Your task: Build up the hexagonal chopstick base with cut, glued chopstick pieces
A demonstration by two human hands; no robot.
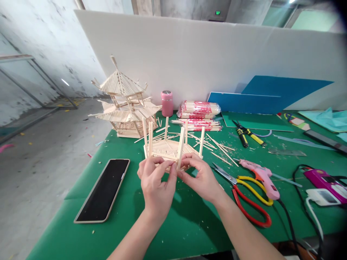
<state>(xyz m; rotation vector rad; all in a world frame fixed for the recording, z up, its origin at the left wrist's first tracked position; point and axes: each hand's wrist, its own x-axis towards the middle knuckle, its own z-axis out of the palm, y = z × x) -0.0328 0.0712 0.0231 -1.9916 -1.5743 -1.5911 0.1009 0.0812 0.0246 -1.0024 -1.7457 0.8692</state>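
Observation:
A wooden stick frame (165, 147) with a flat base and several upright posts stands on the green table. At its near edge, my left hand (158, 180) pinches the frame beside the front post. My right hand (199, 177) grips the same edge just right of that post, its fingertips close to the left ones. The fingers hide the exact spot they hold. Behind and to the left rises a tiered stick pavilion (126, 104) with a pointed roof.
A phone (103, 191) lies left. Scissors (244, 191), a pink glue gun (261, 177) and pliers (248, 133) are right. Loose sticks (222, 148), wrapped stick bundles (199, 110) and a pink bottle (167, 103) lie or stand behind. Cables run at the right edge.

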